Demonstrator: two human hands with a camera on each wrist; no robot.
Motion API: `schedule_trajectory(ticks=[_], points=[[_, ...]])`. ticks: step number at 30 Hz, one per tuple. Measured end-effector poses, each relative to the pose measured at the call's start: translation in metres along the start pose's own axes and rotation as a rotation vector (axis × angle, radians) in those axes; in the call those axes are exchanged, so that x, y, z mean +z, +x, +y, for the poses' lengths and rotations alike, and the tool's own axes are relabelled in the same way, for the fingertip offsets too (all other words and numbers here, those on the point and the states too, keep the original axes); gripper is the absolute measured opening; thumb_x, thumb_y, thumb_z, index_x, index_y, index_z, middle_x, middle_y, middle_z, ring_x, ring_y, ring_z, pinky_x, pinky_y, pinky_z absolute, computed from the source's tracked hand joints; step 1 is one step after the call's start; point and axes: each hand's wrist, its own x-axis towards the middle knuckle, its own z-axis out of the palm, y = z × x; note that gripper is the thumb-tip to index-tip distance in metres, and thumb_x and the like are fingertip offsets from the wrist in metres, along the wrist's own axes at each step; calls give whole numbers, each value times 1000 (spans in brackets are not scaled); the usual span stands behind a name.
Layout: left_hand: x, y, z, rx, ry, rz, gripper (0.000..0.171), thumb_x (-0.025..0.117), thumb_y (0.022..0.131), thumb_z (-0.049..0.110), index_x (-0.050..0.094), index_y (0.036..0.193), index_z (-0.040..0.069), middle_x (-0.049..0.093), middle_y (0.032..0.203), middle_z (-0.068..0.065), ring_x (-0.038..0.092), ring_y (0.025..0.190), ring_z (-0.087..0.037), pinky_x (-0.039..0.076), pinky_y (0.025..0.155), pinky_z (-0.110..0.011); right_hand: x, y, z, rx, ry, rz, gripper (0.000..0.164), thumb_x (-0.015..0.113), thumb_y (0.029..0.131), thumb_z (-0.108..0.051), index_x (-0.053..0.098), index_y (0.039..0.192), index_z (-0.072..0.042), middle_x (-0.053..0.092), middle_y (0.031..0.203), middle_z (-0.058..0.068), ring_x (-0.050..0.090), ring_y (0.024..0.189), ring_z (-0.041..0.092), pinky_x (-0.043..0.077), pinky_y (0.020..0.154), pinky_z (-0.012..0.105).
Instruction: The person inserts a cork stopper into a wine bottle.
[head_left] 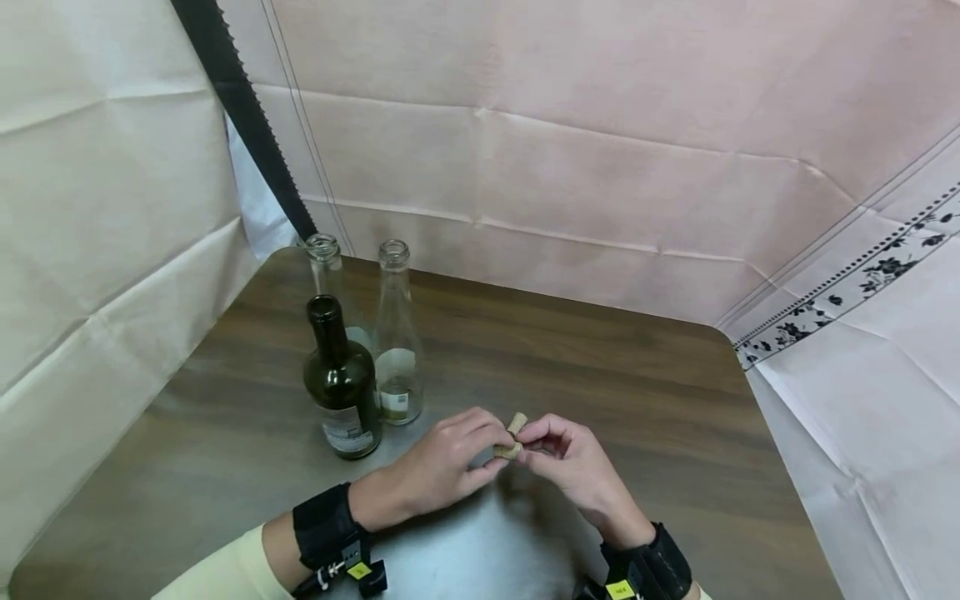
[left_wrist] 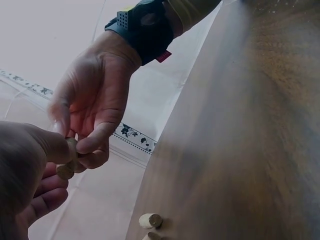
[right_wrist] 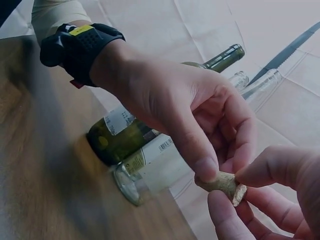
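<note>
Between the fingertips of both hands is a wine cork (head_left: 507,452), seen close up in the right wrist view as a pale cork (right_wrist: 220,182) with a rough, slanted end. My left hand (head_left: 453,458) pinches it from the left, thumb along its side. From the other side my right hand (head_left: 585,471) grips it with thumb and fingers. Just beyond the fingertips shows another cork (head_left: 517,422); I cannot tell whether it lies on the table. Two corks rest on the wood in the left wrist view, one cork (left_wrist: 150,220) whole and the other cut off by the frame.
Left of the hands stand a dark green bottle (head_left: 341,379) and a clear bottle (head_left: 397,333), with another clear bottle (head_left: 324,262) behind. The wooden table (head_left: 585,358) ends at pale hanging cloths (head_left: 525,183).
</note>
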Motion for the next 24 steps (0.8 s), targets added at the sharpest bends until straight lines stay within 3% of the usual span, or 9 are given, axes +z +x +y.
schedule_trajectory(ticks=[5, 12, 18, 24], points=[[-15, -8, 1, -33, 10, 18, 29, 84, 88, 14, 71, 113, 16, 68, 113, 4, 66, 110, -9, 57, 95, -20, 7, 3, -2, 3, 17, -21, 29, 74, 95, -9, 66, 117, 7, 70, 111, 9, 71, 95, 19, 62, 86, 28], [-57, -27, 4, -124, -15, 23, 34, 89, 84, 20, 71, 113, 17, 69, 110, 6, 67, 105, -7, 59, 91, -22, 14, 6, -4, 16, 2, -13, 29, 76, 93, -8, 67, 116, 8, 67, 114, 11, 68, 94, 19, 61, 81, 24], [-94, -47, 6, -101, -6, 59, 37, 92, 80, 16, 73, 111, 17, 71, 110, 6, 69, 103, -9, 58, 92, -20, 17, 6, -4, 25, -17, -8, 26, 76, 92, -7, 68, 113, 5, 66, 118, 18, 67, 93, 17, 58, 77, 21], [-132, -60, 9, -121, -96, 92, 38, 91, 77, 5, 74, 107, 19, 73, 105, 5, 70, 96, -9, 56, 90, -14, 20, 6, -4, 25, -7, -9, 26, 76, 91, -6, 69, 113, 5, 65, 119, 19, 66, 93, 16, 58, 77, 21]])
